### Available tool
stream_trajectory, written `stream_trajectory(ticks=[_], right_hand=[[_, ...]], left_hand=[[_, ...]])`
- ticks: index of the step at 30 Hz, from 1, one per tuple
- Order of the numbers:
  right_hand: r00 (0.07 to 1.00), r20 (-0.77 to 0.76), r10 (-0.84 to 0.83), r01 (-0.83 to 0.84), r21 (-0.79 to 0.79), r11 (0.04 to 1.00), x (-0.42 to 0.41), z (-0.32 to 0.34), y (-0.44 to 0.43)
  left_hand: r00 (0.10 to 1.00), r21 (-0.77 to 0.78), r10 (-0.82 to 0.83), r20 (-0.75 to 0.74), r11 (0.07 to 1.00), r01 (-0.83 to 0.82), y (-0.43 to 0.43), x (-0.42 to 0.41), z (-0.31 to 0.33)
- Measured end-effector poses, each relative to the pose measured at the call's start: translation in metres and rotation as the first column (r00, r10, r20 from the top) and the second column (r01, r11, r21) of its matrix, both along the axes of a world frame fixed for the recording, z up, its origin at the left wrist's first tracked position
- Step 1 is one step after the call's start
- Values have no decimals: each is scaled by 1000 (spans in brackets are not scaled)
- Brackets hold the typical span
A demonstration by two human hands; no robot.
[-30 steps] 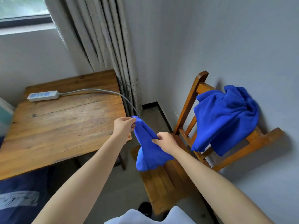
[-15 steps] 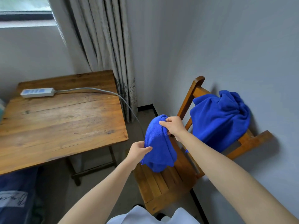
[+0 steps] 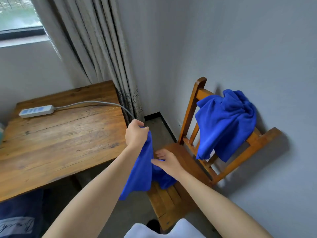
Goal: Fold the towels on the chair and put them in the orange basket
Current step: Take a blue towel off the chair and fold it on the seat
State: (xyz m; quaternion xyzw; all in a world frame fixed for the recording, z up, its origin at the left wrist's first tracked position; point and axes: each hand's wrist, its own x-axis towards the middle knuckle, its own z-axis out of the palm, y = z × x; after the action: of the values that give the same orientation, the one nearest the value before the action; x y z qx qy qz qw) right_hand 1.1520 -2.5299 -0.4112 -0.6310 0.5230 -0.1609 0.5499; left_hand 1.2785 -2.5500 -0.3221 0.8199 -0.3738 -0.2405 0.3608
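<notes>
- Your left grip (image 3: 136, 133) is clamped on the top corner of the blue towel (image 3: 143, 170), which hangs over the left edge of the chair (image 3: 166, 200) seat.
- Your right grip (image 3: 167, 162) rests apart, fingers straight, on the cloth. Unpinched, that side may slide and skew the fold.

Left grip (image 3: 136, 134) fisted; right grip (image 3: 167, 161) flat

Soft window (image 3: 17, 16) daylight, slight motion blur, wide-angle edge distortion
</notes>
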Motion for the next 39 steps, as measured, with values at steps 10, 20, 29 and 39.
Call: stream_trajectory(ticks=[10,20,29,39], right_hand=[[974,-169,-151,84,-351,933,35,-3,4],[975,-89,-203,94,-664,742,46,7,-13],[955,-37,-294,136,-827,546,83,22,-7],[990,-137,18,-101,-631,770,87,34,-6]], left_hand=[[529,188,208,-823,978,-92,-8,33,27],[245,127,209,-947,942,-311,2,50,48],[201,102,201,-959,903,-418,6,54,53],[60,145,201,-978,855,-497,22,68,48]])
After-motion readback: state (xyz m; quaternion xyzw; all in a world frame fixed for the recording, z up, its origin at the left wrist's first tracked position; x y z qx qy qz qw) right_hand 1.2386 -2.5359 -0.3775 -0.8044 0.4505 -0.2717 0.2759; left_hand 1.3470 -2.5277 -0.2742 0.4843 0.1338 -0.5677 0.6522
